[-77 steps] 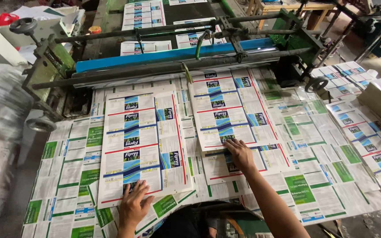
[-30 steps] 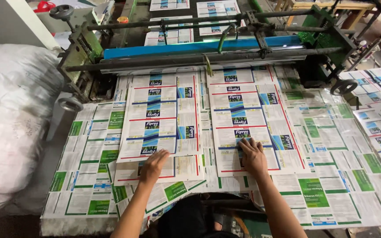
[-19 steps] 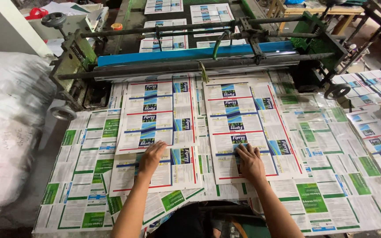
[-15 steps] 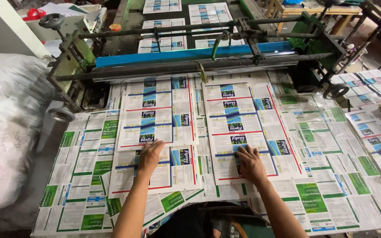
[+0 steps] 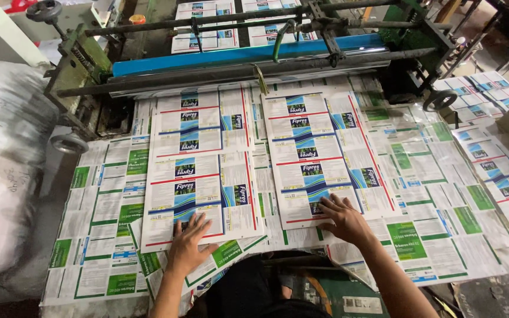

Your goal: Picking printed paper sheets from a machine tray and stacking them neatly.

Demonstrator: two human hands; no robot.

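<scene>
Two stacks of glossy printed label sheets with red lines and blue-green panels lie side by side on the table below a machine. My left hand [image 5: 188, 242] lies flat, fingers spread, on the near edge of the left stack [image 5: 198, 159]. On the near edge of the right stack [image 5: 319, 147] my right hand [image 5: 343, 219] presses down the same way. Neither hand holds anything. Both stacks reach up to the machine's grey roller [image 5: 237, 70] and blue bar [image 5: 248, 54].
Sheets with green panels [image 5: 425, 176] cover the table [image 5: 98, 235] under and around the stacks. A large white bag [image 5: 1, 165] bulges at the left. Metal handwheels [image 5: 69, 143] stick out of the machine's sides. More blue-printed sheets [image 5: 502, 171] lie at the right.
Both hands slid toward me along the sheets, from mid-stack to the near edges. The view shifted slightly; the stacks look more squared up.
</scene>
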